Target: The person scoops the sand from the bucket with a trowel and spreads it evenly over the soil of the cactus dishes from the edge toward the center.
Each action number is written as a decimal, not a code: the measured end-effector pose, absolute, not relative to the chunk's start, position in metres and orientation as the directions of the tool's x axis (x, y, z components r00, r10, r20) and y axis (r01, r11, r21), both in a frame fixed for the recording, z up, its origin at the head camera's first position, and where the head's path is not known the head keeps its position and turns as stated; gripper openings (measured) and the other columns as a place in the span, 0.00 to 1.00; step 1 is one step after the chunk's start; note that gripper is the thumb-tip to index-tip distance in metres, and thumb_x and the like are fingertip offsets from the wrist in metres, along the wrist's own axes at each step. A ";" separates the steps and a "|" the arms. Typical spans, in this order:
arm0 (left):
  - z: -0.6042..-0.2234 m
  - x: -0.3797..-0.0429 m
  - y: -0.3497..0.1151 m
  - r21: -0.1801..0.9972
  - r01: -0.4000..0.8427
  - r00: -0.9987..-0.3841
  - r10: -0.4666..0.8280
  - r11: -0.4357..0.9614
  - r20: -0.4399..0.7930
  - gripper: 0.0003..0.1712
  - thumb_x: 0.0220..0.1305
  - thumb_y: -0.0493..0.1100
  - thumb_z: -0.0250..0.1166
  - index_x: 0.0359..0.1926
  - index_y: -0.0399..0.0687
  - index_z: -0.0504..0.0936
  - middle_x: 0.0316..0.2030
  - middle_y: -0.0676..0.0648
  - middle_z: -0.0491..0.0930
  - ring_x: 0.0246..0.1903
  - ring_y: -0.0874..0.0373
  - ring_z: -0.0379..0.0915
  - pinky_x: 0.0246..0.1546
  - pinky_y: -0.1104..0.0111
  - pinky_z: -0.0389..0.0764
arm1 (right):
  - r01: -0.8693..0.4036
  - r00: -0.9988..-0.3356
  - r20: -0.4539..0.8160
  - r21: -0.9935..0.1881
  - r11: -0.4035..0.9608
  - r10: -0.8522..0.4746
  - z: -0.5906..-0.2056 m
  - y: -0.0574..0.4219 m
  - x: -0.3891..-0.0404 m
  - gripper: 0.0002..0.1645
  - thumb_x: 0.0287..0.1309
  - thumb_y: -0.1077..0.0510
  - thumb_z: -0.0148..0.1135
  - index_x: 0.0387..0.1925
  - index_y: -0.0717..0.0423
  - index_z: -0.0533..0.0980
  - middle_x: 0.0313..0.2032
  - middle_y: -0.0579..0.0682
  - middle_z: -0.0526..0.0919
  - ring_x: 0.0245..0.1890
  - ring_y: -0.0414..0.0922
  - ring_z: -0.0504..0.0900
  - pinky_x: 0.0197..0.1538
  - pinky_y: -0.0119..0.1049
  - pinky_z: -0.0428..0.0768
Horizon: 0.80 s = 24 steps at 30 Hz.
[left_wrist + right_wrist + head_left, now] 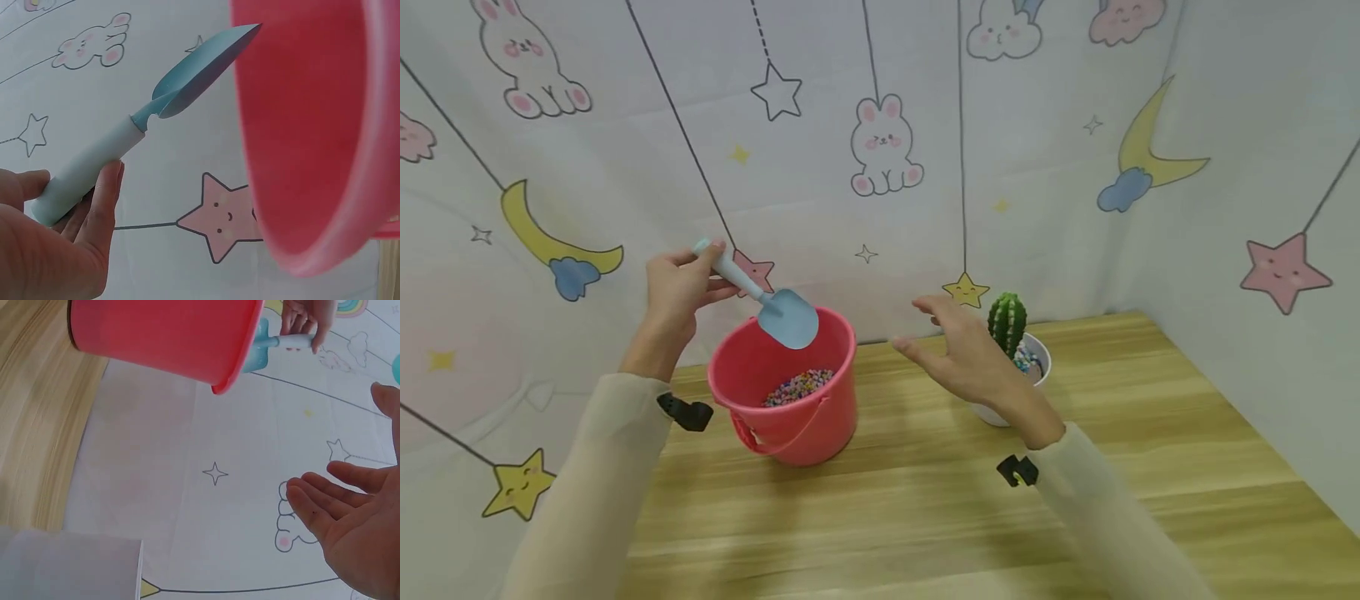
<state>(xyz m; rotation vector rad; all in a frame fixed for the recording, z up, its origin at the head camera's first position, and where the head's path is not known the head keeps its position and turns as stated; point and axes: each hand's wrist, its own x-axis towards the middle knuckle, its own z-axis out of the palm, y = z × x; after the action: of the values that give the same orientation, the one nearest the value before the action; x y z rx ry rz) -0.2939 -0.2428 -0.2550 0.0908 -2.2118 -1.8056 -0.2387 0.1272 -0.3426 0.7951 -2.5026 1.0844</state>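
My left hand (679, 287) pinches the pale handle of a light blue toy shovel (788, 318) between thumb and fingers. The shovel slants down to the right, its blade over the mouth of a red bucket (820, 429). Small multicoloured beads (800, 387) lie in the bottom of the bucket. In the left wrist view the shovel blade (203, 69) comes up beside the bucket's rim (375, 125). My right hand (966, 354) hovers with nothing in it, thumb and fingers apart, between the bucket and a potted cactus (1007, 321).
The cactus stands in a white pot (1041, 354) holding coloured pebbles, partly behind my right hand. Bucket and pot sit on a wood-grain table (910, 517). A white cloth backdrop (820, 217) printed with rabbits, stars and moons rises behind. The bucket's handle (790, 442) hangs down in front.
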 end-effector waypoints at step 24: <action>-0.259 -0.326 -0.231 0.888 0.064 -0.994 -0.051 0.456 0.098 0.33 0.75 0.53 0.65 0.65 0.27 0.75 0.43 0.48 0.88 0.32 0.64 0.91 0.45 0.63 0.92 | -0.520 -0.811 0.092 -0.564 0.642 -0.577 -0.363 0.039 -0.285 0.72 0.50 0.11 0.59 0.83 0.47 0.51 0.75 0.48 0.61 0.71 0.50 0.71 0.63 0.51 0.88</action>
<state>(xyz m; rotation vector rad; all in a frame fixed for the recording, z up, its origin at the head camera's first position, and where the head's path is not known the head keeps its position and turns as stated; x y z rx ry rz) -0.3261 -0.2313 -0.2589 -0.0112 -2.5844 -1.5837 -0.2846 0.0395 -0.3631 0.9832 -2.9329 0.9572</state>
